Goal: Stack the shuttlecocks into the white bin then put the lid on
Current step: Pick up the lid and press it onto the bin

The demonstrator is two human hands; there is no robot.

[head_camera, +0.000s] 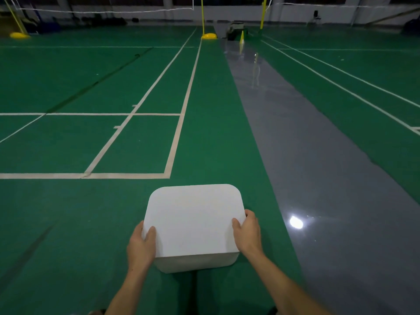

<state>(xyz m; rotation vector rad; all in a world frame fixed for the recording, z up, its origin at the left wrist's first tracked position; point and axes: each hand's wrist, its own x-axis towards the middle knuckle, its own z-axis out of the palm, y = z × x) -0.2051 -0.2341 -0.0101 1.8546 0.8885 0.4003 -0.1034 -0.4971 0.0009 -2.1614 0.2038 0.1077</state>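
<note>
The white bin (195, 262) stands on the green court floor in front of me, its front wall showing below the flat white lid (195, 219) that covers its top. My left hand (141, 244) grips the lid's left edge, thumb on top and fingers curled down the side. My right hand (247, 233) grips the lid's right edge the same way. No shuttlecocks are visible; the bin's inside is hidden under the lid.
White court lines (177, 137) run across the green floor ahead and to the left. A glossy grey strip (295, 144) runs along the right. Yellow net posts with bases (208, 36) and a small cone (242, 37) stand far off.
</note>
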